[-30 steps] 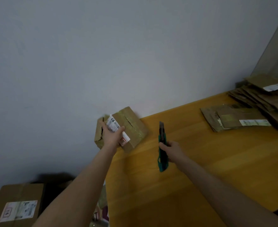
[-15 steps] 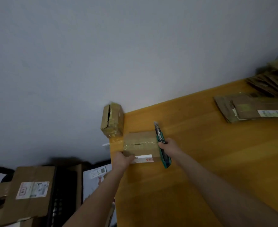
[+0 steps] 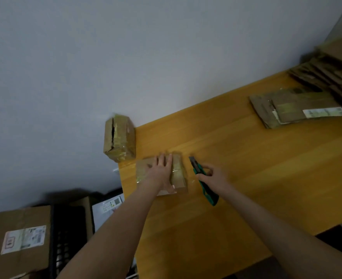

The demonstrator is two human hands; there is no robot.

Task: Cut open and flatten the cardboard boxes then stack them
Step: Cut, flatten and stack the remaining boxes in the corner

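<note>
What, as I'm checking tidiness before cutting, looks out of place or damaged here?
The small taped box at the table's far left corner sits tilted, seemingly overhanging the edge, with a dark split along one seam. Nothing else stands out.

Contrasting a teal-green, grey-tipped utility knife (image 3: 209, 195) against an orange-yellow, straight-grained table (image 3: 246, 188); showing a brown cardboard box (image 3: 178, 172) banded with glossy yellowish tape; framing both with a plain grey-white wall (image 3: 146, 57).

A yellow wooden table (image 3: 256, 178) meets a grey wall (image 3: 125, 57), with a black crate (image 3: 67, 248) beside its left end.
</note>
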